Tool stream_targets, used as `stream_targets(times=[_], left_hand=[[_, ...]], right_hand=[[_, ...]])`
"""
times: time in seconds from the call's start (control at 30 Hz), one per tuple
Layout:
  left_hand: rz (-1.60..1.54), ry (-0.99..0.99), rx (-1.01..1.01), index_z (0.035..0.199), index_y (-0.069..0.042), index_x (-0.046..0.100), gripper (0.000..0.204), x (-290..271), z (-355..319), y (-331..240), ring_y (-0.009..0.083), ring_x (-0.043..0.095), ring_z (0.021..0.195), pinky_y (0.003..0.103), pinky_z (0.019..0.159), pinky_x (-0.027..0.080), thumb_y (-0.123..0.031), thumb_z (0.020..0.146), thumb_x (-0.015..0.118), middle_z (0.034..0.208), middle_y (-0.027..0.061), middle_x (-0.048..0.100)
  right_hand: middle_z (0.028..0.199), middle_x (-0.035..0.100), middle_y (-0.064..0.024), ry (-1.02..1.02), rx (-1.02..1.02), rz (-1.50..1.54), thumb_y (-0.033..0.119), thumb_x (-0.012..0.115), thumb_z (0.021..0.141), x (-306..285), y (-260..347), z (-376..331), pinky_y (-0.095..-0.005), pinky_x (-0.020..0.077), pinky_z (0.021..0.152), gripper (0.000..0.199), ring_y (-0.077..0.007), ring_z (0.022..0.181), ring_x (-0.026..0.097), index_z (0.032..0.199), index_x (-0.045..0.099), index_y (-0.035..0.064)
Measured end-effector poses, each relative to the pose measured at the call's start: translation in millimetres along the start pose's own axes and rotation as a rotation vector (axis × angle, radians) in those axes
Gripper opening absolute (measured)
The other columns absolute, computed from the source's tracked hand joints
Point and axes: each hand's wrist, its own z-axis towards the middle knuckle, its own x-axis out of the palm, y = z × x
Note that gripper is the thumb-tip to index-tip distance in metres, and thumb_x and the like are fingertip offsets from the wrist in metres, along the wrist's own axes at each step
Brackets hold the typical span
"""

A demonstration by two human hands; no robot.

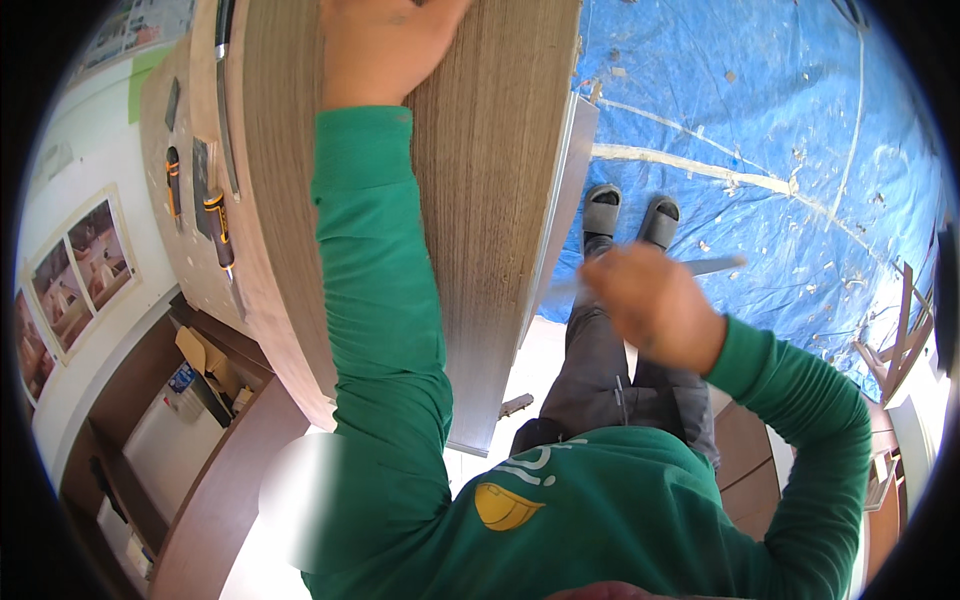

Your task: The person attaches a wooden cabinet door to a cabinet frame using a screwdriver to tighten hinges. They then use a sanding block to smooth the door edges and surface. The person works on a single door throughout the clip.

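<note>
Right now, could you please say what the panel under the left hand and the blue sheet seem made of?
Panel: apparently wood, perhaps veneer or laminate, with matt finish, straight brown grain. Sheet: probably plastic, slightly glossy, its creases catching light.

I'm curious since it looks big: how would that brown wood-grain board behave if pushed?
The board seems stiff: its broad face shows no sag. Being wider than the green sleeve over it, it's probably heavy. Its flat shape suggests sliding, not rolling.

Alongside a broad brown wood-grain board (490, 150), the pale wooden worktop (195, 275) carries two orange-and-black-handled tools (217, 220) and a flat gray strip (201, 170). Underfoot, crinkled blue plastic sheeting (770, 75) bears cream tape (700, 167), small pale scraps (619, 72) and gray open-toed slippers (601, 213).
</note>
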Motion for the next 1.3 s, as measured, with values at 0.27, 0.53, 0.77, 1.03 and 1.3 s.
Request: stream_targets(times=[0.27,0.53,0.77,1.03,1.3], left_hand=[[0.094,0.218,0.2,0.159,-0.005,0.04,0.067,5,-45,-58,0.0374,0.032,0.154,0.056,0.126,0.019,-0.043,0.104,0.05,0.166,0.0197,0.037],[0.064,0.577,0.33,0.159,-0.009,0.042,0.065,-45,-198,-84,0.0299,0.03,0.157,0.057,0.128,0.014,-0.022,0.096,0.052,0.168,0.0098,0.036],[-0.144,0.594,0.59,0.156,-0.01,0.046,0.06,-96,-301,-56,0.0348,0.025,0.158,0.057,0.129,0.009,-0.04,0.104,0.05,0.168,0.0142,0.033],[0.004,0.235,0.042,0.158,-0.007,0.044,0.067,-87,-288,22,0.0396,0.029,0.156,0.057,0.126,0.013,-0.052,0.108,0.04,0.167,0.0171,0.036],[0.013,0.235,0.077,0.157,-0.006,0.045,0.063,-88,-285,25,0.0398,0.032,0.154,0.057,0.126,0.016,-0.048,0.109,0.039,0.166,0.0174,0.038]], right_hand=[[0.076,0.055,-0.0012,-0.495,0.59,0.402,0.026,0.057,0.109,-45,-35,42,-0.0273,0.0419,0.063,0.029,-0.0089,0.07,0.049,0.11,0.069,-0.0008],[0.083,0.059,0.0001,-0.534,0.579,0.561,0.022,0.057,0.109,-29,-48,19,-0.024,0.0462,0.068,0.026,-0.0073,0.074,0.052,0.123,0.066,0.0024],[0.081,0.063,-0.0068,-0.497,0.444,0.284,0.022,0.058,0.108,-31,-73,74,-0.0308,0.0485,0.065,0.022,-0.0138,0.071,0.058,0.113,0.065,0.0028],[0.071,0.054,-0.0219,-0.583,0.218,0.086,0.016,0.053,0.107,-16,-75,102,-0.045,0.0434,0.063,0.024,-0.0329,0.062,0.044,0.09,0.059,-0.0007],[0.105,0.066,-0.0165,-0.33,0.041,0.038,-0.002,0.061,0.085,95,-21,-6,-0.0478,0.0561,0.075,0.031,-0.0395,0.095,0.066,0.115,0.062,0.005]])
